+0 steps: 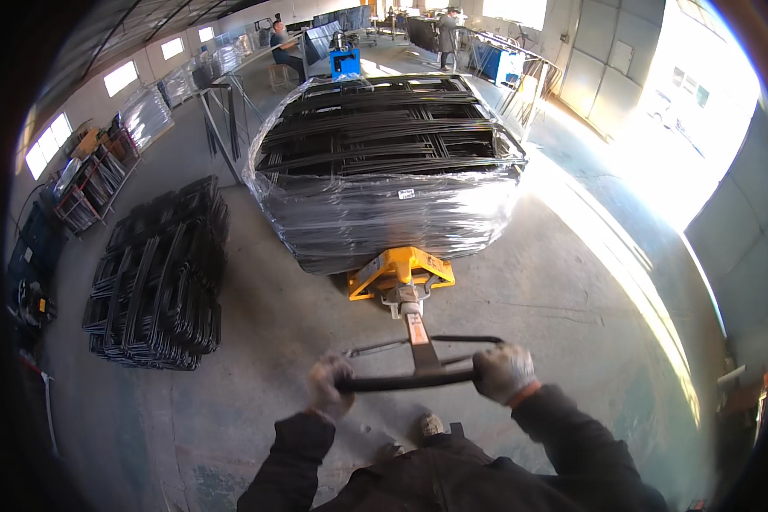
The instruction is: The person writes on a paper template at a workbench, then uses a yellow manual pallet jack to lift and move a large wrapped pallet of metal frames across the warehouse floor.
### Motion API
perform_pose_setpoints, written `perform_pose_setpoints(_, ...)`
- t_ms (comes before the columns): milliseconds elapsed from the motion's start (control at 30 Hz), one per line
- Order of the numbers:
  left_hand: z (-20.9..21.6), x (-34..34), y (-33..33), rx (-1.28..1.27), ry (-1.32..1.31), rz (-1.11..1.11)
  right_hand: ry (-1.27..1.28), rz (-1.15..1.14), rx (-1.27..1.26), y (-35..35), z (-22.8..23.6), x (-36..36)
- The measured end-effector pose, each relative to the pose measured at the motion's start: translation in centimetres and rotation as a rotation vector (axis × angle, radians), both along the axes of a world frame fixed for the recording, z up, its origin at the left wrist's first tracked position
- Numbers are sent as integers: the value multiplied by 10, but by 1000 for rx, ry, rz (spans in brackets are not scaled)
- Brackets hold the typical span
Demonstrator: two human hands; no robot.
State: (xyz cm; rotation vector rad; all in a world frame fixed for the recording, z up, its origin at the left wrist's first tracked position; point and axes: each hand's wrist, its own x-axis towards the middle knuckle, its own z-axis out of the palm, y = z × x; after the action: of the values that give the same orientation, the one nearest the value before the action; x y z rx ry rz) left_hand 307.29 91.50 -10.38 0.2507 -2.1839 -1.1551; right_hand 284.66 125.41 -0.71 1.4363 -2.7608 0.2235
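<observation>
Both of my gloved hands are closed round the two ends of a black pallet jack handle (pixel 410 383). My left hand (pixel 329 386) grips its left end, and my right hand (pixel 505 373) its right end. A shaft with a label runs from the handle to the yellow pallet jack (pixel 403 266). Its forks are hidden under a large load of black metal frames (pixel 384 128), stacked flat. Clear plastic wrap (pixel 401 213) covers the near side of the load, with a small white label on it. My shoes show just below the handle.
Left of the load, a stack of black metal frames (pixel 158 282) stands on the concrete floor (pixel 264 341). A loaded rack (pixel 94 183) is along the left wall. Two people are at the far end, near a blue machine (pixel 345 63). Sunlight enters through a large doorway (pixel 674 111) at right.
</observation>
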Motion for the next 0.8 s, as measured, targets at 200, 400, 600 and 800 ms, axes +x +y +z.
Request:
perform_pose_setpoints(200, 6, 38, 34, -246, -174, 33, -347, 1, 339, 20, 12, 11)
perform_pose_setpoints(400, 18, 59, 51, -490, -540, -231, -654, 109, 538, 22, -12, 6)
perform_pose_setpoints(600, -42, 95, 75, -677, -843, -403, -629, 397, 327, 44, -117, 46)
perform_pose_setpoints(800, -142, 132, 96, -846, -1165, -756, -788, 222, 623, 64, -234, 125)
